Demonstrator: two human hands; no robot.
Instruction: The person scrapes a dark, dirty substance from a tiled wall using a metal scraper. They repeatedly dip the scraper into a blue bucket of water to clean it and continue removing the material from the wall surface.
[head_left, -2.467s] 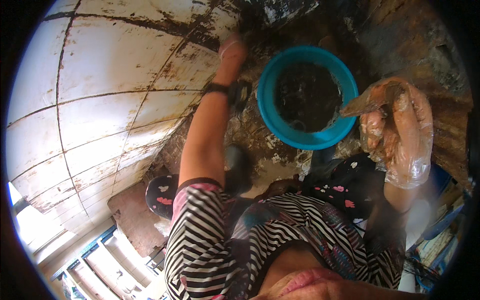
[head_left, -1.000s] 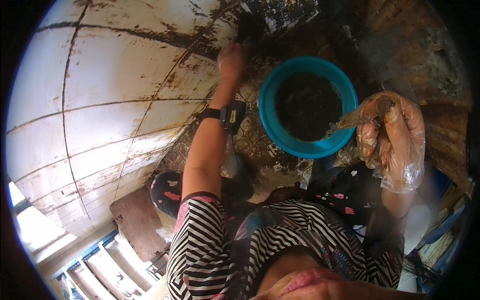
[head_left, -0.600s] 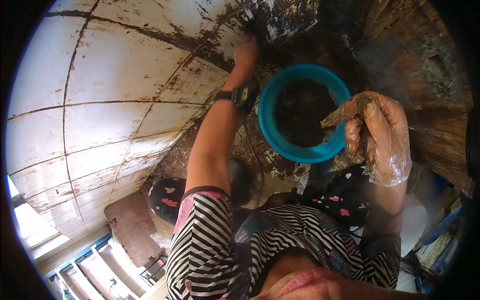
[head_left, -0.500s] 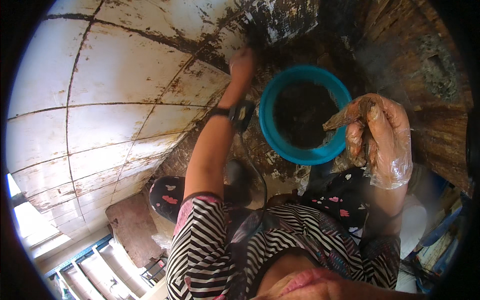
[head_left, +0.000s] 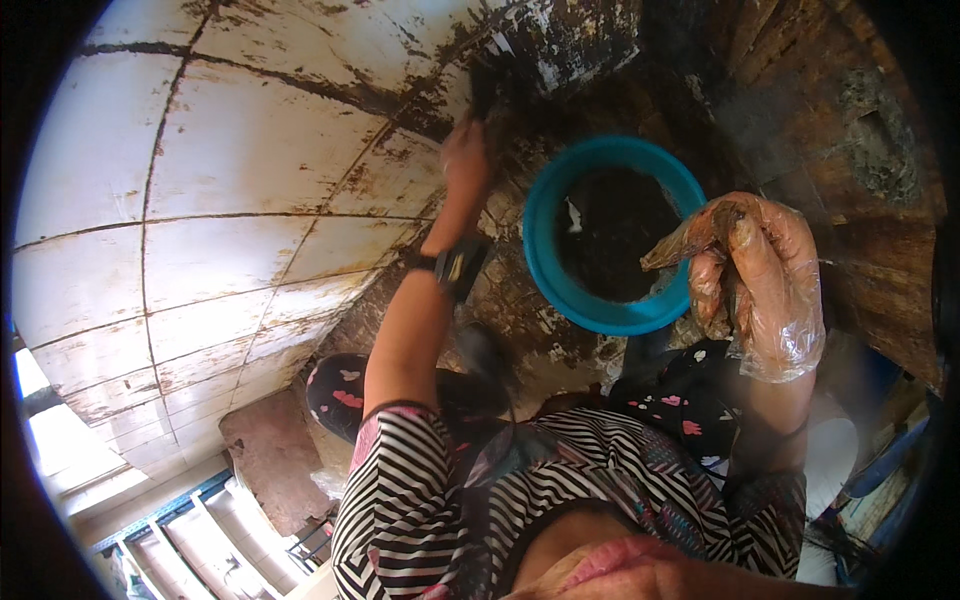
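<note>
My bare left hand [head_left: 468, 160] reaches forward to the foot of the tiled wall. Its fingers are closed round a dark object [head_left: 488, 92], blurred and too dark to name by kind. A black strapped device [head_left: 460, 268] sits on that wrist. At the right, my right hand [head_left: 765, 280] wears a clear plastic glove smeared with brown. Its fingers bend loosely apart, one pointing left over the rim of a blue-green basin [head_left: 537, 262]; I see nothing held in it. Dark brown liquid [head_left: 615, 235] fills part of the basin, with a small white patch on its surface.
White tiles [head_left: 260, 140] with dark joints and brown stains form the left wall. A stained brown wooden surface [head_left: 850, 230] rises at right. A flat brown board [head_left: 270, 455] and a blue-edged rack [head_left: 165, 535] lie lower left. My knees [head_left: 340, 395] flank the near floor.
My left hand has drawn slightly left and nearer, with the dark object now showing beyond it. A white patch has appeared in the basin. My right hand is almost unmoved.
</note>
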